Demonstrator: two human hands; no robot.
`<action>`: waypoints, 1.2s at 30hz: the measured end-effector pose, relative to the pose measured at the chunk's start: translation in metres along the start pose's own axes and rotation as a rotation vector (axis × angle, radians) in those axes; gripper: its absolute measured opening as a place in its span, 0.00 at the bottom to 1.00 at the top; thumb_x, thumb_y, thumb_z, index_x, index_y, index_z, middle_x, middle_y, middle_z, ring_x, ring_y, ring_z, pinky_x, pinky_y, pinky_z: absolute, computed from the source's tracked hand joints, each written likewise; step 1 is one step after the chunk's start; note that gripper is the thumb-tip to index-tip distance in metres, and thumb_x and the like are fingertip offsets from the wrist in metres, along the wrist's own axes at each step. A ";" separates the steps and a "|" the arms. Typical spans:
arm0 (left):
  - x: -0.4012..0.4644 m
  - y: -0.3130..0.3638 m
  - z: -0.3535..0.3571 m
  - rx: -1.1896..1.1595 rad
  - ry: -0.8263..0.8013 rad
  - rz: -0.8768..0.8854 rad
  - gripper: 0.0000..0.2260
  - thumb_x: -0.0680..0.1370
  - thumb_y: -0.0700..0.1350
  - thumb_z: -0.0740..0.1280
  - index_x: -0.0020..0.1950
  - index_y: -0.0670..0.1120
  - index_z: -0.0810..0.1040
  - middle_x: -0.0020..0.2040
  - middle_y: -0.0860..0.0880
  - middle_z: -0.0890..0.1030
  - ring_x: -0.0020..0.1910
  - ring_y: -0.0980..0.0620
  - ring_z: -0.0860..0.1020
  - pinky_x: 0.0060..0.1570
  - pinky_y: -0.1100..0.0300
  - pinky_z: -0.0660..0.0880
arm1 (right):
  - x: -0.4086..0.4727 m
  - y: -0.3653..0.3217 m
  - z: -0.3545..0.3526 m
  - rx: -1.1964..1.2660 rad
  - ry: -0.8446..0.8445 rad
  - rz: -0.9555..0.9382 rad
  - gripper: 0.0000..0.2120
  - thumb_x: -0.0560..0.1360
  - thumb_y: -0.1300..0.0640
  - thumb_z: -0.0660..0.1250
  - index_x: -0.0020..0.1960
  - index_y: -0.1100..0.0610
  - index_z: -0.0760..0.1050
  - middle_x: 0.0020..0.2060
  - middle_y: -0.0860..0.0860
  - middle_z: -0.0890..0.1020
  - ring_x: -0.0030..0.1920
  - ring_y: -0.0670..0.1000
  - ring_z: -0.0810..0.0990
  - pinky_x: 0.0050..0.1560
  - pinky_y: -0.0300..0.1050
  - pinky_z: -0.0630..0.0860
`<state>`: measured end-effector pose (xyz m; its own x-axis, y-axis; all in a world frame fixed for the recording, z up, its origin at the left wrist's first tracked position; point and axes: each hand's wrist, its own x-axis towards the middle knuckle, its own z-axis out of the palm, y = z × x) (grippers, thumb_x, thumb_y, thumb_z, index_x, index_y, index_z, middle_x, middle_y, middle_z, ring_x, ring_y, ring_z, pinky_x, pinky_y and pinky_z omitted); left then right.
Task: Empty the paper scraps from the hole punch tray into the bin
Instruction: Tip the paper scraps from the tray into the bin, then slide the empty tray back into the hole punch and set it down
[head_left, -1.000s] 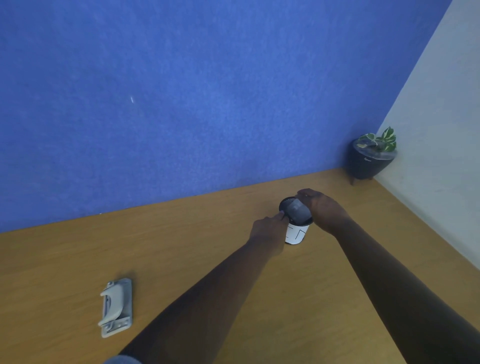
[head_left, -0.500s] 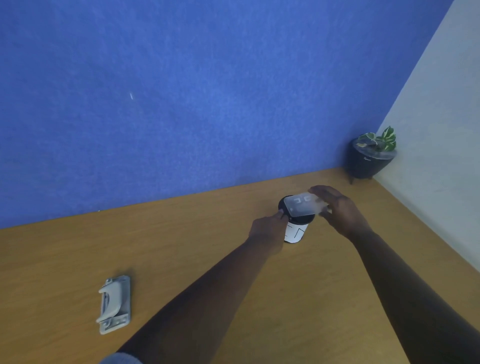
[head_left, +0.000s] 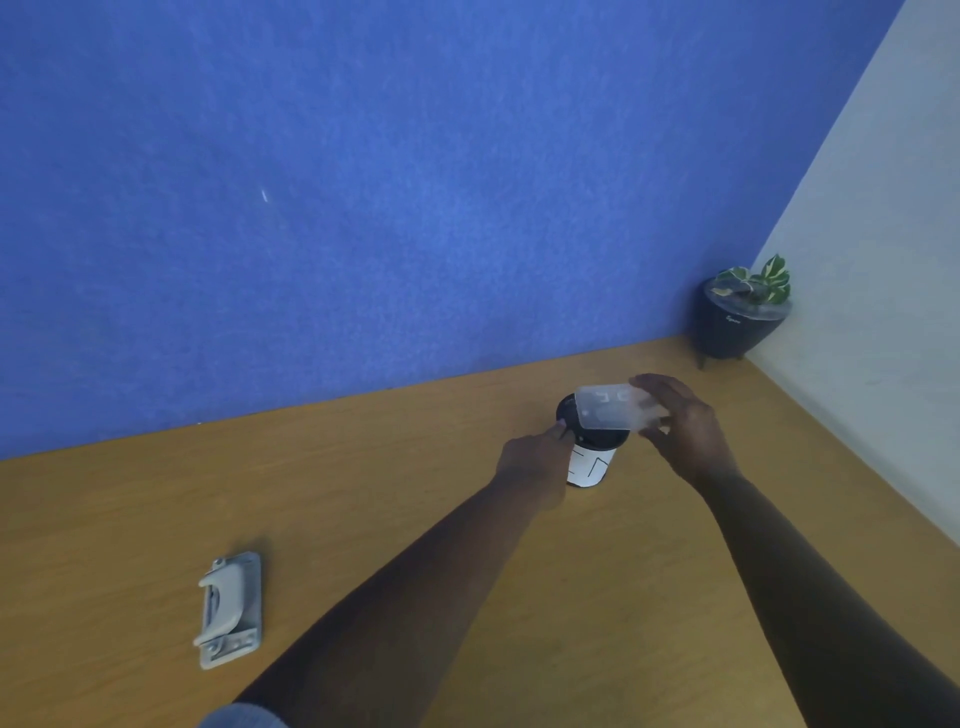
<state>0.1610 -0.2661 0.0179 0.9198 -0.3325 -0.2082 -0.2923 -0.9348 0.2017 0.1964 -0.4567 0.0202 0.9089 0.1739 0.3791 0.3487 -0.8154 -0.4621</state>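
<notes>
A small white bin (head_left: 592, 464) with a black rim stands on the wooden desk. My left hand (head_left: 532, 460) grips the bin's left rim, thumb on the edge. My right hand (head_left: 680, 431) holds a translucent plastic hole punch tray (head_left: 610, 408) by its right end, tilted above the bin's opening. The grey hole punch (head_left: 231, 609) lies flat on the desk far to the left, apart from both hands. I cannot make out any paper scraps.
A dark pot with a green-white plant (head_left: 740, 317) stands in the back right corner. A blue wall runs behind the desk (head_left: 363, 483) and a pale wall borders it on the right.
My right hand has lifted the tray from down at the bin's mouth to a tilted position above it and drawn back to the right. The left hand stays on the rim.
</notes>
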 end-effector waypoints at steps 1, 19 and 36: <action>0.001 -0.001 0.002 -0.019 -0.005 0.000 0.34 0.75 0.35 0.61 0.78 0.47 0.53 0.80 0.54 0.49 0.69 0.47 0.71 0.52 0.54 0.74 | -0.001 0.001 0.000 0.082 0.027 0.109 0.28 0.65 0.72 0.73 0.63 0.62 0.74 0.62 0.59 0.77 0.57 0.58 0.78 0.52 0.47 0.79; -0.040 -0.040 -0.005 -1.901 0.568 -0.540 0.01 0.77 0.37 0.66 0.45 0.40 0.76 0.38 0.46 0.80 0.34 0.51 0.80 0.29 0.64 0.79 | -0.042 -0.109 0.042 0.928 -0.122 0.541 0.18 0.71 0.61 0.71 0.60 0.61 0.76 0.49 0.55 0.80 0.44 0.49 0.80 0.37 0.34 0.78; -0.152 -0.143 0.040 -0.702 0.753 -0.975 0.12 0.75 0.46 0.69 0.56 0.44 0.79 0.53 0.43 0.82 0.55 0.42 0.79 0.55 0.52 0.72 | -0.069 -0.159 0.086 0.968 -0.564 0.827 0.10 0.75 0.64 0.66 0.54 0.67 0.78 0.35 0.55 0.80 0.28 0.49 0.77 0.23 0.34 0.75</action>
<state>0.0528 -0.0865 -0.0179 0.6571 0.7532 -0.0304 0.5145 -0.4187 0.7483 0.0981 -0.2920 -0.0015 0.8145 0.2197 -0.5370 -0.5216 -0.1280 -0.8435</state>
